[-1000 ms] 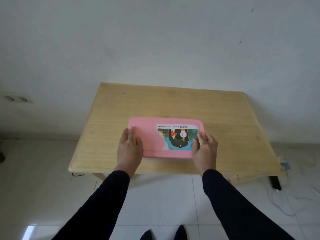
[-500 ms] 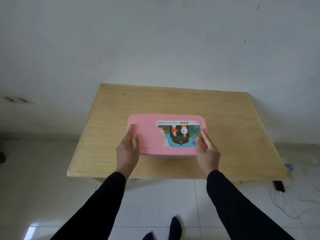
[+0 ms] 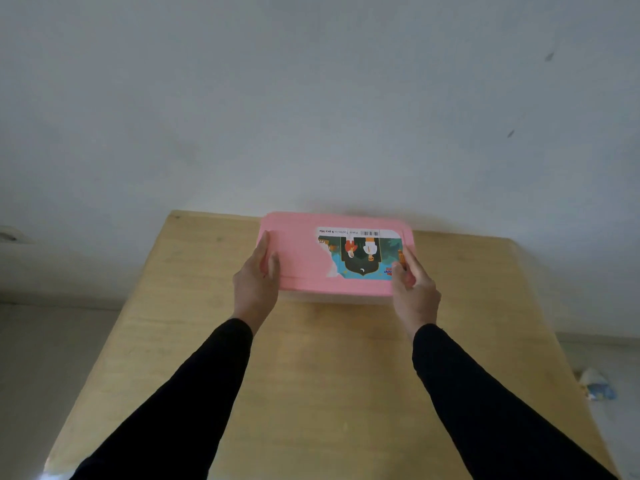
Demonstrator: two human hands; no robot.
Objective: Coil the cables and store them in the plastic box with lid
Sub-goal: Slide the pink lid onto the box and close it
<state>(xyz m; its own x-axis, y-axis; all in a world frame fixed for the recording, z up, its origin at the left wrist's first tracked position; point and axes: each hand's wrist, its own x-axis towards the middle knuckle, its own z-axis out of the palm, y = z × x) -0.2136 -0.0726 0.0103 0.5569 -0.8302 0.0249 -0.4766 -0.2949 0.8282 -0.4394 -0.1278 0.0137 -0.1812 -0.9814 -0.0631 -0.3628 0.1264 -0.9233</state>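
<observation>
Two black sleeves come up from the bottom edge, crossing the wooden bench toward the far end. Left hand first — it sits flat against the short left side of the pink lid, fingers together and stretched along that edge, thumb laid on top just inside the rim. Over on the other side, the right hand mirrors it: fingers held together and running up the right edge, thumb pressed on the lid's near right corner, partly covering the sticker. So both hands are clamped on the plastic box, one at each short end. Between the two sets of fingers lies the lid's broad pink top, closed over the box; only a thin pale strip of the box body shows under the near edge. The sticker reads upside down from here, with a barcode strip along its far side. No cables visible — whether any are inside cannot be told. Beyond the fingertips the box reaches the bench's far edge, close to the white wall. Well off to the right of the right hand, something small, blue and white, lies on the floor.
</observation>
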